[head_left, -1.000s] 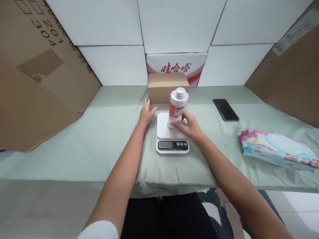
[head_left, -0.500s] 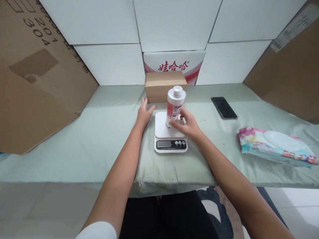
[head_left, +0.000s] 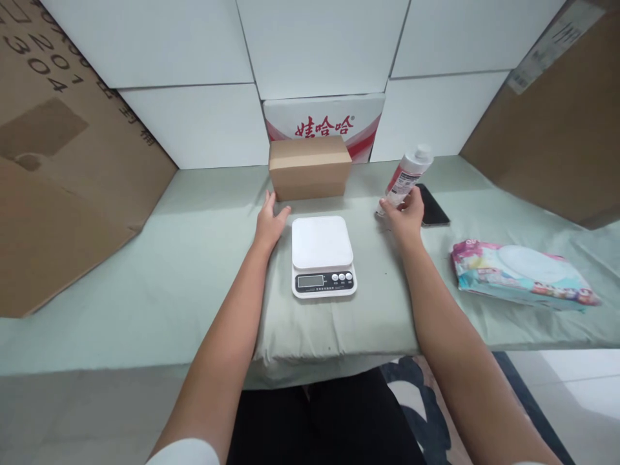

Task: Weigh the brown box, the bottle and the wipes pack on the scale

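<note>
- The right hand (head_left: pixel 405 216) is wrapped around the lower body of a white bottle (head_left: pixel 404 175) with a red label, fingers and thumb clamped on it near its base.
- The bottle sits tilted, its cap leaning up and to the right, its bottom edge at or just above the green table cover (head_left: pixel 194 258); I cannot tell whether it touches.
- It is right of the scale (head_left: pixel 322 255), well off the weighing plate, and just beside a dark phone (head_left: pixel 433 206) that lies flat behind the hand.
- The left hand (head_left: pixel 270 223) lies flat on the cover with fingers spread and holds nothing; it rests just left of the scale and in front of a brown cardboard box (head_left: pixel 310 168).
- Judging by its look, the bottle is rigid plastic: stiff enough for a firm squeeze, not fragile, and light enough for 1 hand.
- The smooth wall and glossy label may be a little slippery, so a full wrap around the labelled middle looks safer than a pinch at the cap.
- It is tall and narrow, so it could tip on the soft padded cover; a low hold near the base, as here, helps to stand it upright.
- A pack of wipes (head_left: pixel 523 281) lies further right, well apart from the bottle.
</note>
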The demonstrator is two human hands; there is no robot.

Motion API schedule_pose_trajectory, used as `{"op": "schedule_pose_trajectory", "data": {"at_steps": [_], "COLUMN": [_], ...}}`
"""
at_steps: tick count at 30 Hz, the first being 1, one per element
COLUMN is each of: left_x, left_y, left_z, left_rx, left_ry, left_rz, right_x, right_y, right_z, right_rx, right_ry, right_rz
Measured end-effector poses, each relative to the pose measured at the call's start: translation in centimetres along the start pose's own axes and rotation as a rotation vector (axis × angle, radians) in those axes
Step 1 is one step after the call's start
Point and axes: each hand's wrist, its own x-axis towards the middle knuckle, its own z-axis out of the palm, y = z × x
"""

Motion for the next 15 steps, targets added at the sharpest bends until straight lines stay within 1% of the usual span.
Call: {"op": "schedule_pose_trajectory", "data": {"at_steps": [2, 5, 10, 15], "left_x": [0.0, 0.1, 0.1, 0.0], "left_y": [0.0, 0.0, -0.1, 0.1], "left_z": [0.0, -0.1, -0.1, 0.0], "left_rx": [-0.001, -0.014, -0.02, -0.019], "left_ry": [-0.006, -0.011, -0.02, -0.014], "left_rz": [-0.008, -0.006, 0.003, -0.015], "right_x": [0.1, 0.1, 0.1, 0.1], "right_y": [0.9, 1.5, 1.8, 1.7], "right_z": [0.1, 0.6, 0.8, 0.9], "right_rx": [-0.009, -0.013, -0.01, -0.013], "right_ry": [0.013, 0.006, -0.004, 0.018], "right_rz": [0.032, 0.03, 0.017, 0.024]}}
